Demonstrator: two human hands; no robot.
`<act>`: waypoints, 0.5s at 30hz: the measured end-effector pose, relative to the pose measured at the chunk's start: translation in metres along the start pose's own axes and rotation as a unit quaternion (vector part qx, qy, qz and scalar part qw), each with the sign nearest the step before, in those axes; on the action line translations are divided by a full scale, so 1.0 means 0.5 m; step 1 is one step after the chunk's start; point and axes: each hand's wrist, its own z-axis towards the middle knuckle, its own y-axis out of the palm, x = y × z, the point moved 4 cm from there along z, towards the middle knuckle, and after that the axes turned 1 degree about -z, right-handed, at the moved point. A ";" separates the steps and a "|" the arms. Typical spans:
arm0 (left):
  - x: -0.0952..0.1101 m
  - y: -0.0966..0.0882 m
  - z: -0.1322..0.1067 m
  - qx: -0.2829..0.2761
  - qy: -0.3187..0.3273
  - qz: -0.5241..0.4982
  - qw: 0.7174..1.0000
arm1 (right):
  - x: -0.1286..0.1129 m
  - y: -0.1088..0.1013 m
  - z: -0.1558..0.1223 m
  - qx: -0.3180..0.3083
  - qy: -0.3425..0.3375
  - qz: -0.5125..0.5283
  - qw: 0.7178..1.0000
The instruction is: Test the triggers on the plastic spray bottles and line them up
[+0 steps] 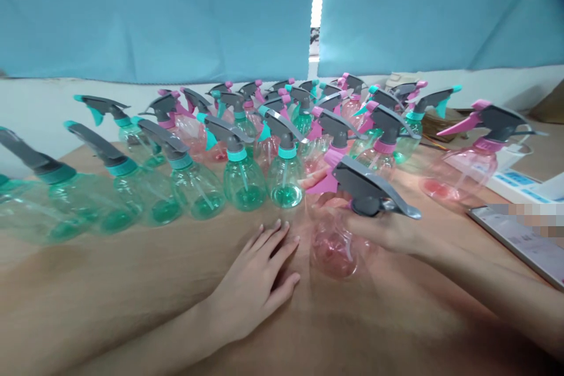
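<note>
The pink spray bottle stands on the wooden table near the front, right of centre, its grey trigger head pointing right. The right hand wraps around its neck, fingers closed on it. Just beside the bottle, the left hand lies flat on the table, fingers loose and spread, gripping nothing. Behind them stand rows of green spray bottles and more pink ones, before a blue curtain.
</note>
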 end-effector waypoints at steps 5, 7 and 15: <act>0.000 -0.002 0.000 0.005 -0.002 -0.004 1.000 | -0.008 -0.003 -0.001 0.000 0.002 0.001 1.000; 0.000 -0.001 0.000 0.002 -0.002 0.002 1.000 | -0.012 -0.003 -0.001 -0.002 0.012 -0.001 1.000; 0.001 -0.005 0.003 -0.013 -0.003 0.012 1.000 | -0.020 -0.010 -0.007 0.023 -0.011 0.012 1.000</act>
